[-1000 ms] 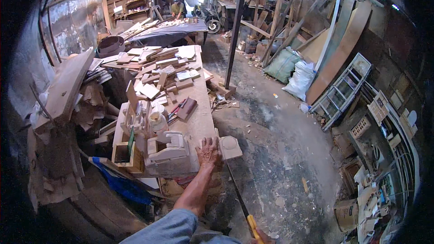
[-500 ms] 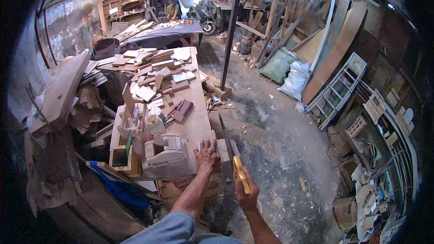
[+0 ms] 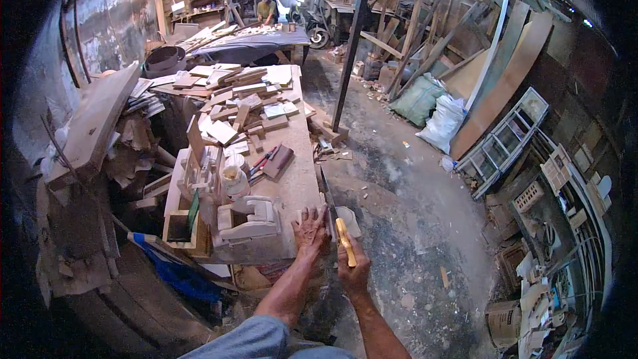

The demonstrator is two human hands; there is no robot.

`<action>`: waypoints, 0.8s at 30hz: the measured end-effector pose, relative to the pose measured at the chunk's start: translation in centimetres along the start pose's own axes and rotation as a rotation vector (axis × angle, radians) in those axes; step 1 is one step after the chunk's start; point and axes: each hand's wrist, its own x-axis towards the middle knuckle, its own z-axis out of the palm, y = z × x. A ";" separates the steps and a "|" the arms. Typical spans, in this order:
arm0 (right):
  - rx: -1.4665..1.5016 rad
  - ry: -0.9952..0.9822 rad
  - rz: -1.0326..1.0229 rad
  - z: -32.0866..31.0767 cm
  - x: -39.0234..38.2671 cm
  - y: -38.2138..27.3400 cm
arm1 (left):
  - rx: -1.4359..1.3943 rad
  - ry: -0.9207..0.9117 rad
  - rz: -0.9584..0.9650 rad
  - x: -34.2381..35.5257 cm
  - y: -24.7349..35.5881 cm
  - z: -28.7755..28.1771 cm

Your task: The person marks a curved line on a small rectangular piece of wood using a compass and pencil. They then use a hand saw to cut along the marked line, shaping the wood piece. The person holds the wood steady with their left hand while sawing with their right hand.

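Note:
My left hand (image 3: 310, 231) lies flat on the near right corner of the workbench (image 3: 299, 179), fingers spread. Its fingertips are close to the blade of a handsaw. My right hand (image 3: 354, 267) is closed round the yellow handle of this handsaw (image 3: 343, 242), just off the bench's right edge, with the blade pointing away from me. To the right of the blade shows a pale piece of wood (image 3: 347, 222); whether it is still joined to anything under my left hand I cannot tell. A shaped wooden block (image 3: 249, 219) stands on the bench left of my left hand.
Wood offcuts (image 3: 246, 103) cover the far bench. Nearer are a jar (image 3: 232, 181), pens and a brown case (image 3: 278, 161). A dark post (image 3: 352, 46) rises beyond the bench. Sacks (image 3: 442, 123) and a ladder-like frame (image 3: 503, 143) stand right. Another person (image 3: 266, 10) is far back.
The handsaw and my right hand have shifted slightly left and nearer my left hand. The pale wood now shows on the right of the blade, looking tilted. The whole view has swung a little.

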 end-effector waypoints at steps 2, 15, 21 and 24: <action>0.035 0.036 -0.001 0.0 0.7 -0.4 | 0.002 -0.043 0.027 -0.1 0.4 -0.7; -0.045 0.086 -0.034 -4.8 -12.0 0.2 | 0.007 -0.033 -0.058 0.5 1.4 -0.9; -0.086 -0.013 0.095 -10.2 -22.1 -0.5 | 0.016 0.070 -0.022 -0.1 1.6 -2.5; -0.092 -0.020 0.163 -12.6 -24.2 -2.3 | 0.080 0.075 -0.021 -0.2 1.7 -3.0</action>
